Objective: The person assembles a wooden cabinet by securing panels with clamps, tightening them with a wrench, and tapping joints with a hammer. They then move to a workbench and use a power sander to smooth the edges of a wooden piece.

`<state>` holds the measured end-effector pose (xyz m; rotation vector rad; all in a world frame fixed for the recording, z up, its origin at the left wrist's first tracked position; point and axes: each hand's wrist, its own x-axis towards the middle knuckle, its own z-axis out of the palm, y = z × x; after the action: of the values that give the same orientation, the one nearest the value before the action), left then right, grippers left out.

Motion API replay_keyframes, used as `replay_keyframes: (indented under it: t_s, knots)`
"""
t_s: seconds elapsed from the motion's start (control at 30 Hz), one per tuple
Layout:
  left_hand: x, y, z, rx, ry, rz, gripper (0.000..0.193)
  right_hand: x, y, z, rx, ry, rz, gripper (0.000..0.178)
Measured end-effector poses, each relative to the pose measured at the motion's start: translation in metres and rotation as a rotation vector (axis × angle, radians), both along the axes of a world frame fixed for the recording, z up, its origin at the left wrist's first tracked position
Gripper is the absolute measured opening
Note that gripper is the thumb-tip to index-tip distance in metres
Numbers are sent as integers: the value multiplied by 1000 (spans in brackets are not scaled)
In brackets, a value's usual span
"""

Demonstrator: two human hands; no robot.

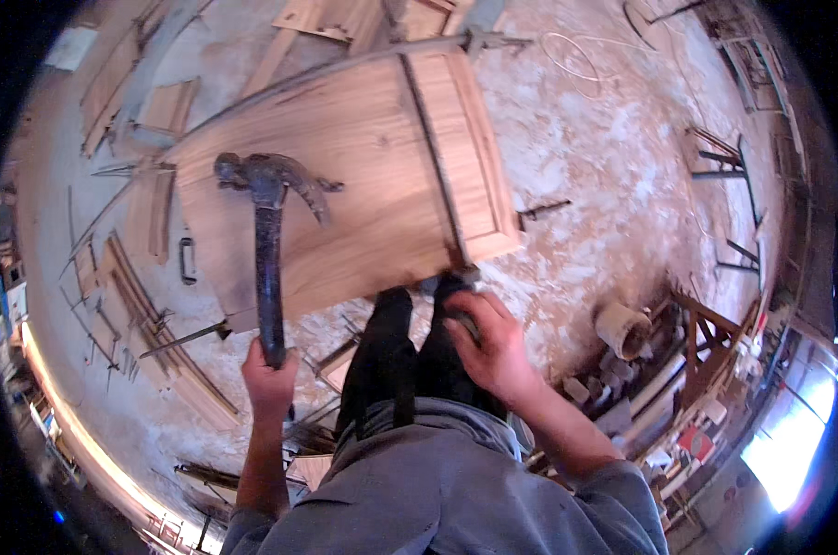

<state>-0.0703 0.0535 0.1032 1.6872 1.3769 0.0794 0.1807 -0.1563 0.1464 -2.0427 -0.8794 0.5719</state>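
My left hand is wrapped round the lower handle of a claw hammer. The hammer stands out over a large wooden panel, its dark metal head and curved claw at the far end. My right hand is by the panel's near edge, in front of my legs. Its fingers are curled in toward the thumb, and what they may hold is hard to make out. Just beyond them is the near end of a long metal bar clamp that lies across the panel, beside a framed section at the right.
Another clamp juts from the panel's left corner. Wooden boards and metal bars lie on the floor at left. Further right are a round bucket-like container, a wooden frame and dark metal stands. A pale cord curls at the back.
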Motion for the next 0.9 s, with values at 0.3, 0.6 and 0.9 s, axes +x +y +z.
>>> replay_keyframes:
  t_s: [0.3,0.6,0.9]
  knots:
    - [-3,10,28,-2,18,105,16,17,221,-77,-281,-526,336,28]
    - [-18,47,24,84,201,-72,21,-3,90,-58,-202,225,131,18]
    - [53,104,0,360,407,-510,25,-46,-98,-35,3,635,-606,11]
